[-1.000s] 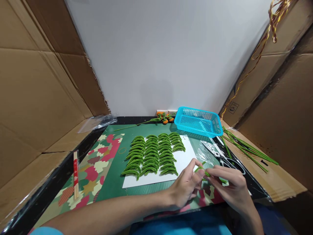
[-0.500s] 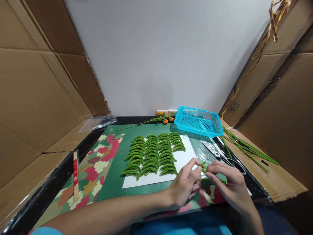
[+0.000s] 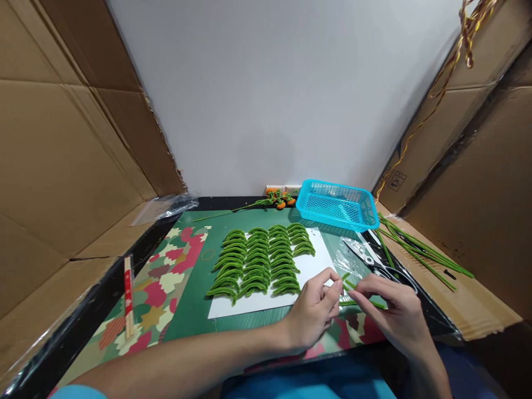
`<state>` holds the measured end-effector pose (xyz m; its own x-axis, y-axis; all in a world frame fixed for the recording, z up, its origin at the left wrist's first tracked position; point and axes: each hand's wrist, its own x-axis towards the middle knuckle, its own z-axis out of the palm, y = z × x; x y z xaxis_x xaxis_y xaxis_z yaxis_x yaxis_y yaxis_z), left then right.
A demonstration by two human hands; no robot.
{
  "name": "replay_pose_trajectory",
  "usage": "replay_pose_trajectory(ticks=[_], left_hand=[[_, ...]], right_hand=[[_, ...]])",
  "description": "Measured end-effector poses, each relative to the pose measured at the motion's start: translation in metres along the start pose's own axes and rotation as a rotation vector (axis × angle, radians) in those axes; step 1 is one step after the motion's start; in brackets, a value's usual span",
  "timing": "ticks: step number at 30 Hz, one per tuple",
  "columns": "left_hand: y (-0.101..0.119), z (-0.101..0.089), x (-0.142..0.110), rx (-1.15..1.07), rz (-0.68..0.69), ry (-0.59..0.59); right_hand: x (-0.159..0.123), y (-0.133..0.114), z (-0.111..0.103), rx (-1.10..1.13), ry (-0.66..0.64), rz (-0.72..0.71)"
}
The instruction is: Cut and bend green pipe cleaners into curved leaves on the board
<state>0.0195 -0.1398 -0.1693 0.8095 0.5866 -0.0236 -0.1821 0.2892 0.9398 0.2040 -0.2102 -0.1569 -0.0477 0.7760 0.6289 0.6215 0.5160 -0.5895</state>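
A short green pipe cleaner piece (image 3: 349, 284) shows between my two hands, above the right part of the work mat. My left hand (image 3: 316, 310) is closed, thumb and forefinger pinched on one end of it. My right hand (image 3: 393, 305) has thumb and fingertips together at the other end; the fingers partly hide the piece. Under the hands lies another straight green pipe cleaner length (image 3: 378, 305). To the left, several bent green pipe cleaner leaves (image 3: 257, 260) lie in columns on a white sheet (image 3: 313, 277).
A blue plastic basket (image 3: 305, 208) stands at the back right. Scissors (image 3: 369, 260) lie on the right beside a clear plastic bag (image 3: 349, 257). Long green pipe cleaners (image 3: 428, 255) rest on cardboard. An orange flower stem (image 3: 257, 204) lies behind, wrapped chopsticks (image 3: 128, 296) at left.
My right fingers have shifted slightly at the pipe cleaner piece, and a little more of it shows between my hands. My left hand is nearly still.
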Motion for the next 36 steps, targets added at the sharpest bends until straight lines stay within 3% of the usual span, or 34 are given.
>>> replay_pose_trajectory(ticks=[8,20,36], left_hand=[[-0.0012,-0.0015,0.0023,0.017,0.021,0.031],[0.0019,-0.0001,0.0005,0.058,-0.063,0.034],[-0.0037,-0.0020,0.0015,0.017,-0.058,0.053]], right_hand=[[-0.0002,-0.0002,0.0005,-0.001,-0.016,0.002],[-0.0028,-0.0020,-0.0025,0.062,-0.059,0.004],[-0.0032,-0.0039,-0.0023,0.024,-0.149,0.114]])
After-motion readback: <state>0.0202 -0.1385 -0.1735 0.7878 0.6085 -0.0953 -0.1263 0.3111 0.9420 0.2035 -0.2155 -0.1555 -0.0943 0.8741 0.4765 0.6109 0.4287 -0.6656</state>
